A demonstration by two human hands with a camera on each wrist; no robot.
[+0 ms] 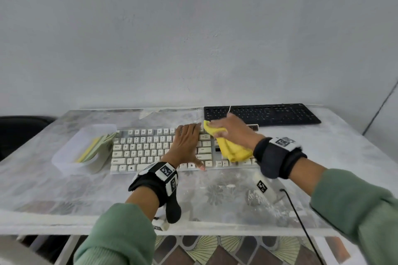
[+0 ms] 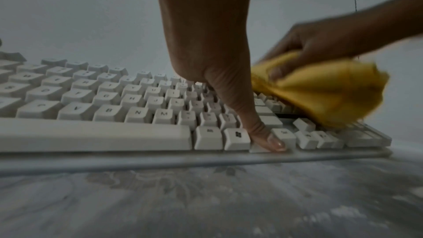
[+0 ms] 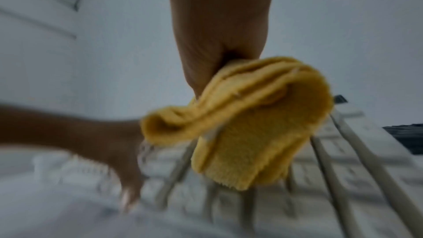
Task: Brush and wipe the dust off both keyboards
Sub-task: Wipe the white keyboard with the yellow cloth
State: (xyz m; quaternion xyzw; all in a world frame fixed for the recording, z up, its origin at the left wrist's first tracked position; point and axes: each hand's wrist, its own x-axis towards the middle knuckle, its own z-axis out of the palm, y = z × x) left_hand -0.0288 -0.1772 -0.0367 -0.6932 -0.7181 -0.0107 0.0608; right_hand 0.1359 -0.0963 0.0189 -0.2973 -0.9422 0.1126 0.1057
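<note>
A white keyboard (image 1: 146,148) lies across the middle of the table. My left hand (image 1: 186,144) lies flat on its keys with straight fingers, the thumb pressing the front row (image 2: 270,138). My right hand (image 1: 232,133) grips a folded yellow cloth (image 1: 232,148) over the keyboard's right part, the cloth (image 2: 320,90) hanging down onto the keys. In the right wrist view the yellow cloth (image 3: 247,129) is bunched under the fist above the blurred white keyboard (image 3: 343,160). A black keyboard (image 1: 269,114) sits at the back right, untouched.
A clear plastic tray (image 1: 81,148) with green and yellow cloths stands left of the white keyboard. A small brown-and-black object (image 1: 252,127) lies behind my right hand. A black cable (image 1: 301,221) runs off the table's front right. The wall is close behind the table.
</note>
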